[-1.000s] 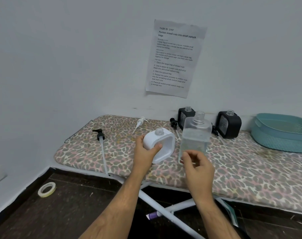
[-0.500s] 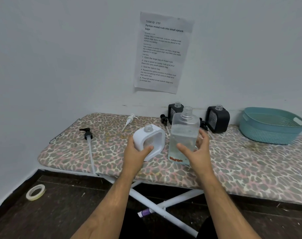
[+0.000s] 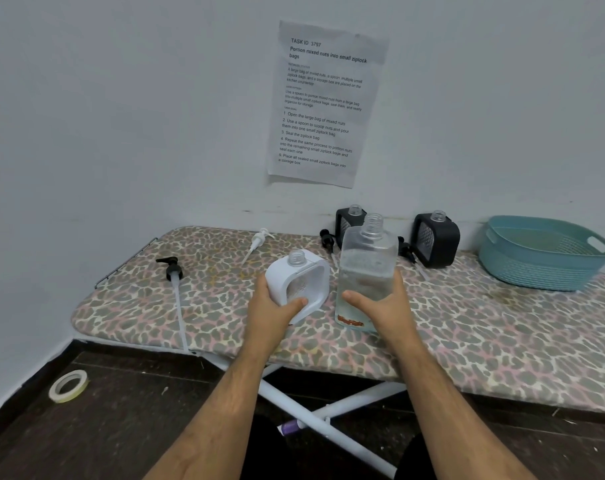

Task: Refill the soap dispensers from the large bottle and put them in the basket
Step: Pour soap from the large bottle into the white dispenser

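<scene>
Two containers in your grasp right now: your right hand (image 3: 380, 306) is wrapped around the lower body of the large clear bottle (image 3: 366, 271), thumb across its front, and your left hand (image 3: 273, 310) grips the white dispenser (image 3: 299, 282) just beside it, tilted a little toward you. Both stand near the front edge of the leopard-print board (image 3: 502, 341), caps off, necks open. This looks like the moment just ahead of the first pour, so the next move calls for lifting the bottle, bringing its mouth over that narrow white neck, and tipping slowly; the opening is small and a spill is the likely risk. Behind, two black dispensers (image 3: 436, 240) wait against the wall, also uncapped, unfilled as far as can be judged. Loose pumps lie about: a black one (image 3: 171, 268) at the left, a white one (image 3: 258, 239) further back. The teal basket (image 3: 543, 254) sits well apart at the right, nothing blocking the way to it.
</scene>
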The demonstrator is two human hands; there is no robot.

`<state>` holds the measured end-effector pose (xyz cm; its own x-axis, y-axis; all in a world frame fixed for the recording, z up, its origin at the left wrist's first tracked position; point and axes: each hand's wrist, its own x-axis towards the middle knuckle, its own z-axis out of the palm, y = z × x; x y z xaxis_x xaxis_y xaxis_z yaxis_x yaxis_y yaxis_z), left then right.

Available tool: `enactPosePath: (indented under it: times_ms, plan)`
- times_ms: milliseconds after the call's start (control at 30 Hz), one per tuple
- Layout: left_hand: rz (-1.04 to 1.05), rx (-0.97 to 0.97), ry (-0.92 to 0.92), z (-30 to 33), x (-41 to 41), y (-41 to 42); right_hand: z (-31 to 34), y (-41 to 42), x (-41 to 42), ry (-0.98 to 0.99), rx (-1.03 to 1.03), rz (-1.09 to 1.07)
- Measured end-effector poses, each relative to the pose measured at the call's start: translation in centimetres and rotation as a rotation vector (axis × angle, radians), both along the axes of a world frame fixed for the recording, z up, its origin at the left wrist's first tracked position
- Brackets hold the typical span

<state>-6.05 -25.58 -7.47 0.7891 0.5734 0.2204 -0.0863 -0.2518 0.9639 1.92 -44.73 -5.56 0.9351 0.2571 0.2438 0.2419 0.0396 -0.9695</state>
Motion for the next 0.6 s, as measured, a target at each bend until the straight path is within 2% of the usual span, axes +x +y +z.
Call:
enactPosePath:
  times_ms: [200,467,600]
  plan:
    - [0.031,0.027,0.024,-0.1,0.0,-0.1,0.7,-0.7,-1.0,-0.039,-0.068,-0.016]
    - [0.075,0.131,0.036,0.7,-0.7,-1.3,2.9,-2.2,-2.0,-0.143,-0.364,0.053]
    - [0.040,0.151,0.021,0.6,-1.0,-1.2,3.4,-2.2,-2.4,-0.185,-0.439,0.061]
